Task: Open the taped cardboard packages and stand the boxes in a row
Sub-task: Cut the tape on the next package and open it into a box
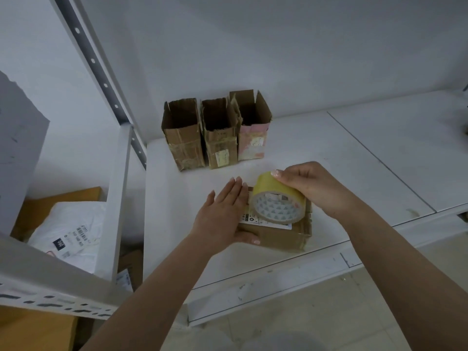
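White metal shelf [379, 158], wall [278, 46], tile floor [329, 312]

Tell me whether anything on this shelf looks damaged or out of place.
The roll of yellow tape in the right hand seems odd for an opening job; it sits on the flat cardboard package that the left hand steadies. The three standing boxes have ragged, torn top edges and leftover tape.

Single head-worn wide-angle view, looking forward and down, close over both forearms onto white shelf [367, 158]; wall behind, floor at bottom.
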### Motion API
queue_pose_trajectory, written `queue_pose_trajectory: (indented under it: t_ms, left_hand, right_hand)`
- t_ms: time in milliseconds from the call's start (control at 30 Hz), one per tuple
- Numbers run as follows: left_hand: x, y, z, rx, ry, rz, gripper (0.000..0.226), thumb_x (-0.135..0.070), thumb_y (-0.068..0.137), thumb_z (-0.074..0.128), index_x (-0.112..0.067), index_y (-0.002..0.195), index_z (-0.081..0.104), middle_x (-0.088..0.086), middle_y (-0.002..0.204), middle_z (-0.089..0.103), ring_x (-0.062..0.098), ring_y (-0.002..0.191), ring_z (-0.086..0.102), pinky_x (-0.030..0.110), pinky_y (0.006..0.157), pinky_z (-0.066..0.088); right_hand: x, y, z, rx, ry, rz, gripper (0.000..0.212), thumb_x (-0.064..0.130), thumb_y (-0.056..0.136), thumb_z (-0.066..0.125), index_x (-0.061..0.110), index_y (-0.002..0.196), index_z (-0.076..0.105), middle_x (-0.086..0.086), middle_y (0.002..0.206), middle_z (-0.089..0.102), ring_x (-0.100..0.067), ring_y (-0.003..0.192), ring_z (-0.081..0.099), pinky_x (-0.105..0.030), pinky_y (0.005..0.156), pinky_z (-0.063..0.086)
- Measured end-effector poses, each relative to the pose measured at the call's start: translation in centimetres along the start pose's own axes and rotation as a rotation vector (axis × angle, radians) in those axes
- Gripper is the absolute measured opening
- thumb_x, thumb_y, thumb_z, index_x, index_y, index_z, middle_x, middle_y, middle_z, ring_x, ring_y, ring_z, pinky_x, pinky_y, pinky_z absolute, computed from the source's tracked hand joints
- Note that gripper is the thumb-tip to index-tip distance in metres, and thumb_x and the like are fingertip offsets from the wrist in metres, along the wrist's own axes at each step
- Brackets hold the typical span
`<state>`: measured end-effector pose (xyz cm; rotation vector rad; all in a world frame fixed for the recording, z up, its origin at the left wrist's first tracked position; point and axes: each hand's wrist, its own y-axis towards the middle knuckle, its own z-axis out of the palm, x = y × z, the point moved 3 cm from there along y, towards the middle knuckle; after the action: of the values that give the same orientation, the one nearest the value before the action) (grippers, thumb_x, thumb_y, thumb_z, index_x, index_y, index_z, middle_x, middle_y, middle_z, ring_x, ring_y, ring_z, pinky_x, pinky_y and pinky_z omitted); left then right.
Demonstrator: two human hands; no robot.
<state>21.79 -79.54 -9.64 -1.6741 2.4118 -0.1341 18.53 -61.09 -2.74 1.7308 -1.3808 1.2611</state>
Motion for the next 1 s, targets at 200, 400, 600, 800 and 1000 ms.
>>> queue_pose_trajectory:
  t_ms: [200,400,600,800,1000]
  left_hand:
    - [-0.2,0.0,-0.1,0.029,0.015,0.000,0.122,-0.079,0.074,0.047,-0.012,0.153,-0.017,0.003,0.160,-0.025,0.015,0.147,-0.024,0.044,0.122,-0.003]
    - [-2.7,1.3,-1.8,0.045,0.135,0.020,0.134,-0.090,0.067,0.039,-0.003,0.152,-0.014,0.015,0.160,-0.020,0.027,0.148,-0.022,0.051,0.119,-0.013]
    - [-6.4,3.8,0.3,0.047,0.118,0.197,0.127,-0.090,0.071,0.036,-0.010,0.153,-0.019,0.010,0.161,-0.022,0.022,0.148,-0.023,0.048,0.121,-0.006]
    - [-6.2,4.0,0.7,0.083,0.139,0.189,0.122,-0.089,0.072,0.032,-0.015,0.152,-0.023,0.007,0.159,-0.028,0.021,0.147,-0.025,0.049,0.121,-0.002]
    - [-5.8,4.0,0.9,0.080,0.049,0.187,0.116,-0.083,0.077,0.036,-0.017,0.153,-0.022,0.007,0.162,-0.020,0.020,0.150,-0.016,0.044,0.123,0.000]
  right_hand:
    - [-0.1,-0.6,-3.2,-0.042,-0.420,0.098,0.049,0.042,0.086,0.067,0.018,0.046,0.056,0.009,0.033,0.044,-0.004,0.035,0.043,-0.026,0.053,0.035]
    - [0.2,-0.6,-2.9,-0.078,-0.455,0.096,0.046,0.045,0.085,0.067,0.015,0.051,0.058,0.009,0.035,0.049,-0.014,0.047,0.051,-0.034,0.062,0.044]
    - [0.2,-2.0,-3.4,0.068,-0.139,0.092,0.043,0.059,0.074,0.066,0.017,0.063,0.070,-0.003,0.056,0.068,-0.013,0.051,0.062,-0.024,0.064,0.049]
    - [-1.0,-2.1,-4.3,-0.043,-0.032,0.067,0.042,0.052,0.073,0.071,0.011,0.064,0.068,0.002,0.057,0.064,-0.009,0.056,0.062,-0.017,0.055,0.044]
    - [-4.7,-3.0,-8.3,-0.101,-0.455,0.209,0.045,0.054,0.074,0.074,0.010,0.062,0.072,-0.004,0.057,0.066,-0.018,0.056,0.065,-0.033,0.063,0.051]
